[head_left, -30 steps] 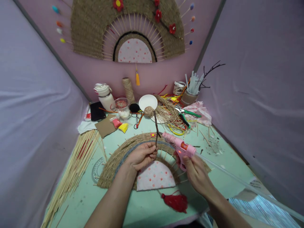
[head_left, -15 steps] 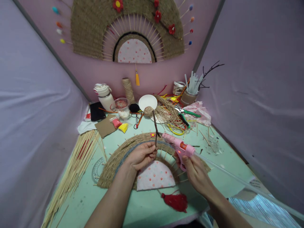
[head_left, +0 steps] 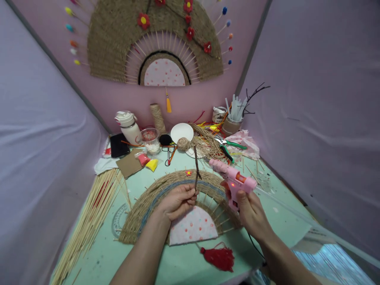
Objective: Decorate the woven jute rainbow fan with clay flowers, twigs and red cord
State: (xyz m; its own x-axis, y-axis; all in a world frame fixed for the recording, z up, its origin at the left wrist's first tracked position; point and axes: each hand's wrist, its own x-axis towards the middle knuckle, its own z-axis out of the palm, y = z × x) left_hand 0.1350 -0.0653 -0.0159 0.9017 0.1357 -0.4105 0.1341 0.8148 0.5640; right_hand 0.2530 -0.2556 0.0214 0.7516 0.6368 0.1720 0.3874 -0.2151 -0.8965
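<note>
Between the thumb and fingers of my left hand a thin brown twig is pinched, pointing upward with a small fork partway along. My right hand grips a pink hot glue gun, its nozzle aimed left toward the twig but apart from it. A long clear glue stick trails from the gun's back. Beneath both hands lies a woven half-round fan of twine and sticks, with a blue band, a small red flower and a dotted white centre. A red tassel lies below it.
Bamboo sticks and a protractor lie at left. Toward the back stand a white bottle, a twine spool, tangled twine, green-handled pruners and a jar of glue sticks. A finished fan hangs behind.
The glue gun has drawn away from the twig to the right, leaving a wider gap. My left hand still holds the twig upright. The view has tilted up slightly.
</note>
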